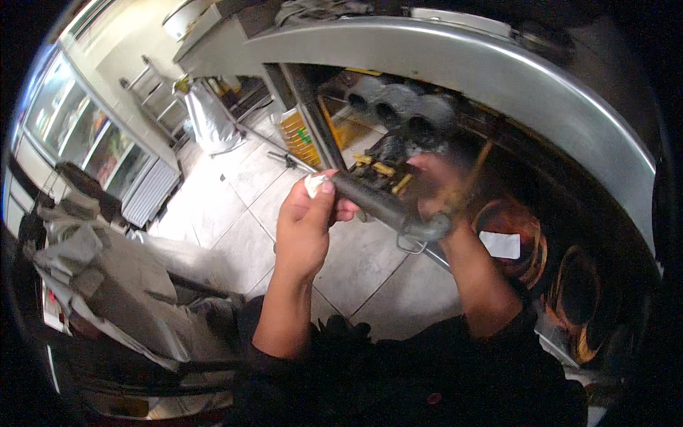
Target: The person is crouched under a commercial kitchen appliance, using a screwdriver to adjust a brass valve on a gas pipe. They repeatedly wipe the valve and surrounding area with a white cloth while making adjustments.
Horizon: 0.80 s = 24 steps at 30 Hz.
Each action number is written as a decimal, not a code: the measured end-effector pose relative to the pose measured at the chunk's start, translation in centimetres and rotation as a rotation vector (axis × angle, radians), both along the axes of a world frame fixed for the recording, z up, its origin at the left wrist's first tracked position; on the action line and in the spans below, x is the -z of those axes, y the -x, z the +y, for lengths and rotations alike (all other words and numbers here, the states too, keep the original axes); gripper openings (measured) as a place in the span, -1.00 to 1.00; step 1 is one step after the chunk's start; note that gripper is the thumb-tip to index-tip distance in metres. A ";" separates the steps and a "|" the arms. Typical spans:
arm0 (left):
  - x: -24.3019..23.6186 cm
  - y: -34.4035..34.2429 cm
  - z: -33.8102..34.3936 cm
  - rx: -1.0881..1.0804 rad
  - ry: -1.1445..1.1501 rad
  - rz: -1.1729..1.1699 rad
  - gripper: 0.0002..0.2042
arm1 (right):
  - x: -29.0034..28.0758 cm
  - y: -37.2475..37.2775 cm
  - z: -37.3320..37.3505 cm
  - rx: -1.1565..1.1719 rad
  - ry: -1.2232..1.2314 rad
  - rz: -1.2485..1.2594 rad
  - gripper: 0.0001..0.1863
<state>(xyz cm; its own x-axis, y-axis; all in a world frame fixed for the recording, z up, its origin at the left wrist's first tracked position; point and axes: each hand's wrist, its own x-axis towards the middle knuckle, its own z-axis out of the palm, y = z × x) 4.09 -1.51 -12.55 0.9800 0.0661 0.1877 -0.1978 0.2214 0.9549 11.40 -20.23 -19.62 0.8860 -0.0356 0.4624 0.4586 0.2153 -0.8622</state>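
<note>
My left hand is raised near the middle, its thumb and fingers pinching a small crumpled white wad. It sits right at the upper left end of a dark grey pipe. At its lower right the pipe ends in a rounded grey fitting, with a thin wire loop below. My right hand is beyond that fitting, under the counter, its fingers smeared by motion. Whether it grips anything does not show. Several yellow valve handles lie just left of it.
A curved steel counter edge spans overhead. Beneath it sit grey round-mouthed tubes and dark, rusty round pans, and a white paper. Leftward are a yellow crate, a foil-wrapped object, a glass-door fridge and grey cloth.
</note>
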 end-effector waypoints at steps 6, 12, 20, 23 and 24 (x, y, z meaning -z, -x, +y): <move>0.3 -0.3 -0.4 -0.024 0.017 -0.089 -0.75 | -3.9 -1.1 -5.3 -0.192 -0.662 0.327 -0.81; -0.2 -0.3 -0.9 -0.066 0.007 -0.109 -0.74 | -4.3 -0.3 -5.5 -0.738 -0.890 0.134 -0.78; -0.2 -0.3 -1.6 -0.093 0.010 -0.125 -0.73 | -4.3 -0.1 -4.8 -0.839 -0.912 0.084 -0.80; -0.3 -0.2 -1.7 -0.084 0.011 -0.131 -0.73 | -4.2 -0.2 -4.8 -0.703 -0.859 0.159 -0.83; -0.2 -0.3 -1.7 -0.076 0.006 -0.132 -0.73 | -4.0 -0.4 -4.9 -0.650 -0.843 0.129 -0.83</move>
<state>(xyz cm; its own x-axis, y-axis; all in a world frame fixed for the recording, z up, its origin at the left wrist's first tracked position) 4.38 -3.22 -12.30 0.9389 0.1407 0.3142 -0.3382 0.2071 0.9180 11.78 -25.14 -15.60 0.8904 0.1963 0.4106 -0.0420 0.9337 -0.3555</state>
